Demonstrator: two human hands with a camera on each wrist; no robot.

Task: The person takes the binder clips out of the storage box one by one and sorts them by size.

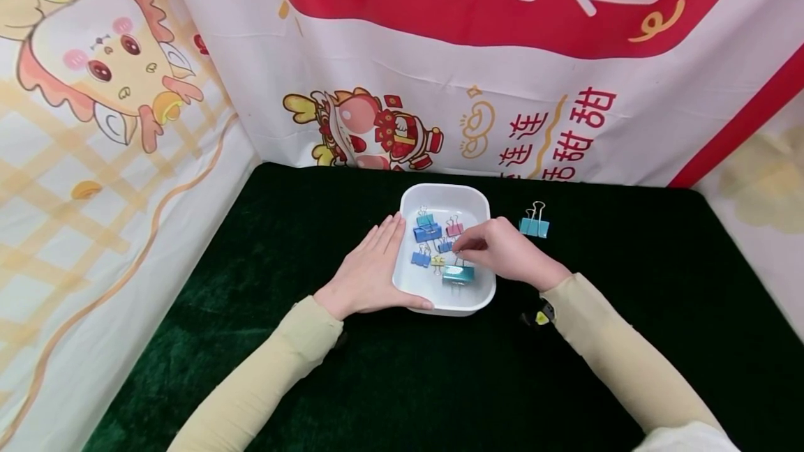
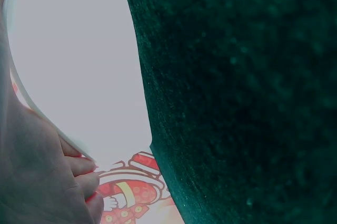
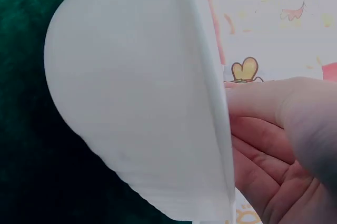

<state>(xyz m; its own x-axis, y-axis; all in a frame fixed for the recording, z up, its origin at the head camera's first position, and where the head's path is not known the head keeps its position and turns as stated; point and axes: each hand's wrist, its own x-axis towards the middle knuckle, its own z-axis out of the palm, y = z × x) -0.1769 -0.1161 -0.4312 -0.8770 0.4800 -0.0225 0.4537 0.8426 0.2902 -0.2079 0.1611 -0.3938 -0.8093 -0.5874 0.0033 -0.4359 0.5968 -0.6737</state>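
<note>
Fingers of the right hand (image 1: 509, 251) bend down into the white tray (image 1: 446, 195), forefinger and thumb nearly meeting; whether they pinch a wire handle, I cannot tell, since the tray's wall hides the tips in the right wrist view. Right by those fingertips lie a small blue clip (image 1: 444, 247) and, nearer the person, a large teal clip (image 1: 458, 275) with its handles pointing up toward the hand. A yellow clip (image 1: 437, 261) sits left of the teal one, next to a second blue clip (image 1: 420, 259). Farther back are a pink clip (image 1: 454, 229), a large blue clip (image 1: 428, 233) and a light teal clip (image 1: 425, 220) just behind it.

Along the tray's left side, the left hand (image 1: 373, 274) lies with fingers straight and thumb spread wide along the near rim. Outside the tray, to the right, another teal clip (image 1: 534, 227) rests on the dark green cloth (image 1: 597, 368). Cream sleeves (image 1: 606, 333) cover both forearms. Behind stands a white backdrop (image 1: 251, 54) with a red panel and cartoon figures.
</note>
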